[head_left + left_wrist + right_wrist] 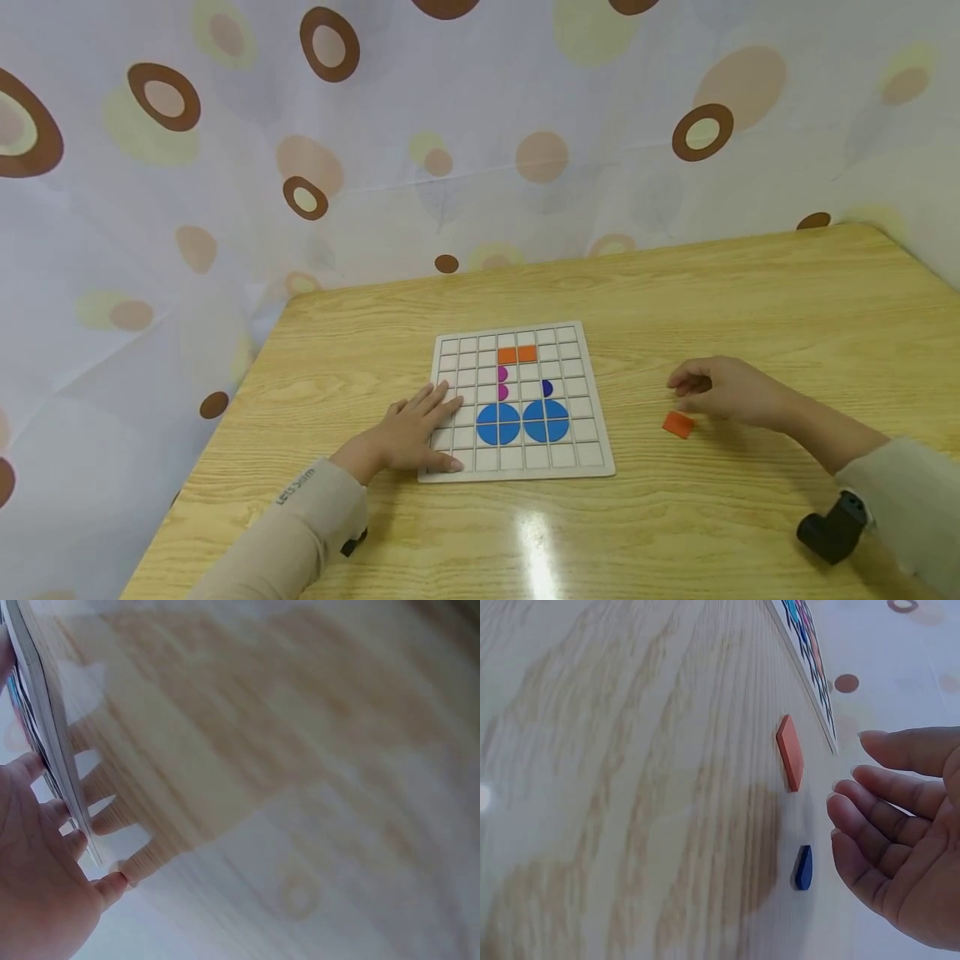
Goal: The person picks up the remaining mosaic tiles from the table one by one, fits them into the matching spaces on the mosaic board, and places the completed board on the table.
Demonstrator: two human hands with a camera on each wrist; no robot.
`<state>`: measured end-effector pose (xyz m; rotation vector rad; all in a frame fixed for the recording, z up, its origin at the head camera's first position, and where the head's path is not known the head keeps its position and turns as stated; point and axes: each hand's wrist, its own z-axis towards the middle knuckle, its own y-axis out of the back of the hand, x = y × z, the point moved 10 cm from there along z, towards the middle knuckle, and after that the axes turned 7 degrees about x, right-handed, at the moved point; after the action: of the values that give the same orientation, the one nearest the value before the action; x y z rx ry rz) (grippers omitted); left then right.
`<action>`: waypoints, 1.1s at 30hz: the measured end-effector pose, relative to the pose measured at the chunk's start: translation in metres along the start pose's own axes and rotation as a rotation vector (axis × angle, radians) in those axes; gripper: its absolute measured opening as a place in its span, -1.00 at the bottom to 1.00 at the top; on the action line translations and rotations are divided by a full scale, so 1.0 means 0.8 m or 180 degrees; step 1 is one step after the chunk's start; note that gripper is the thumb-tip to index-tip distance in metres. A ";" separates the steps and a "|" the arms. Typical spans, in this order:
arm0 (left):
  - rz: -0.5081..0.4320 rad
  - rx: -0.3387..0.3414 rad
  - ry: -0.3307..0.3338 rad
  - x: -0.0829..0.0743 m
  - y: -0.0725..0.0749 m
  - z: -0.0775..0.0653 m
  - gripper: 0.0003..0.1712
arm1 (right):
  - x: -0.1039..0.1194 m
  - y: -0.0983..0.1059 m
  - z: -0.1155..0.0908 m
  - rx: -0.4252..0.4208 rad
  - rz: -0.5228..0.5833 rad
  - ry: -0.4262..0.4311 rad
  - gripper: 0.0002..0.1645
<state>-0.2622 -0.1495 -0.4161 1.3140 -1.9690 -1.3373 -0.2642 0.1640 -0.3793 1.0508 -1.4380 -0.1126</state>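
A white gridded board [590, 454] lies on the table. It bears two orange squares [507, 356], two magenta half circles [502, 374], a dark blue half circle [547, 388] and two blue circles [488, 414] made of quarter pieces. My left hand [412, 433] rests with spread fingers over the board's left edge. To the right of the board, my right hand [735, 392] hovers with loosely bent fingers, holding nothing. Just beside its fingertips lies a loose orange square [678, 425]. The right wrist view also shows a small dark blue piece [804, 868] near the fingers, hidden in the head view.
The wooden table [360, 342] reaches back to a white cloth [480, 208] with brown and beige spots. A black device [832, 529] is strapped at the right wrist, below the sleeve [907, 500].
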 end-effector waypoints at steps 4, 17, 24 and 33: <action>-0.0006 0.0003 -0.0002 0.001 -0.001 0.000 0.02 | -0.008 0.006 -0.003 -0.0012 0.0030 -0.0027 -0.57; -0.0047 0.0027 -0.0010 0.000 0.002 0.000 0.02 | -0.033 0.025 -0.010 -0.0087 -0.0155 -0.0194 -0.53; -0.0049 0.0024 0.0003 -0.001 0.001 0.000 0.01 | -0.041 0.025 -0.011 -0.0053 -0.0169 -0.0285 -0.56; -0.0041 0.0008 0.0018 0.000 0.000 0.000 0.02 | -0.039 0.018 -0.011 0.0061 -0.0563 -0.0290 -0.68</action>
<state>-0.2626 -0.1496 -0.4161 1.3325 -1.9623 -1.3362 -0.2705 0.1970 -0.3917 1.2008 -1.4278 -0.2777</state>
